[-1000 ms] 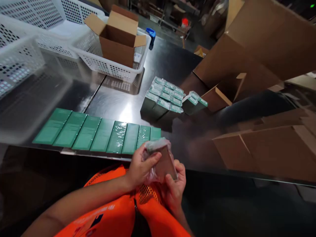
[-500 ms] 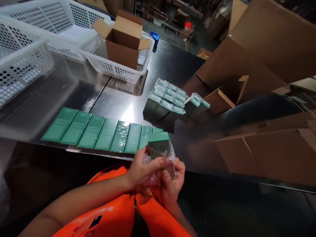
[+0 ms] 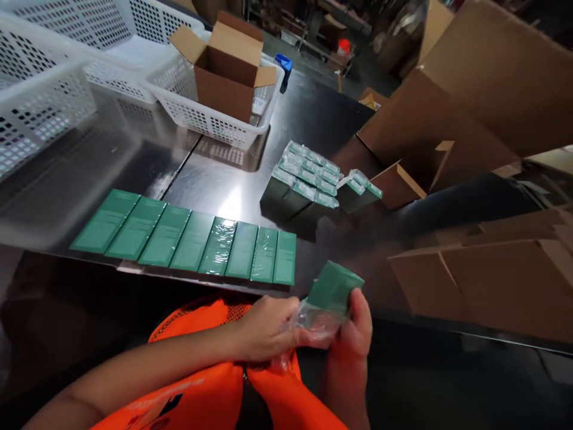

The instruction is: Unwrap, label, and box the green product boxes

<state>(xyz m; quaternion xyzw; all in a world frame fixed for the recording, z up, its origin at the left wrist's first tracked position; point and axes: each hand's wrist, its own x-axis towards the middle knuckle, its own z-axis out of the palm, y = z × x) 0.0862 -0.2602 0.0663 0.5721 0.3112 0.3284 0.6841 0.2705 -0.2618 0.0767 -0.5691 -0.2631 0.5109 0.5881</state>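
My right hand (image 3: 353, 334) grips a small green box (image 3: 335, 288) just off the near edge of the steel table (image 3: 215, 185). My left hand (image 3: 268, 325) pinches the clear plastic wrap (image 3: 311, 322) that trails off the box's lower end. Several flat green boxes (image 3: 188, 239) lie side by side in a row along the table's near edge, right in front of my hands. Further back stands a block of upright wrapped green boxes (image 3: 299, 188), with a smaller group (image 3: 358, 192) to its right.
White perforated baskets (image 3: 45, 101) sit at the back left; one basket (image 3: 215, 122) holds an open cardboard box (image 3: 228, 65). Large cardboard cartons (image 3: 470, 89) and flaps (image 3: 483, 280) crowd the right side. I wear an orange vest (image 3: 215, 388).
My right hand has carried the green box out to the right and down, clear of the row. The wrap has slid off the box's top and now hangs from its lower end in my left hand.
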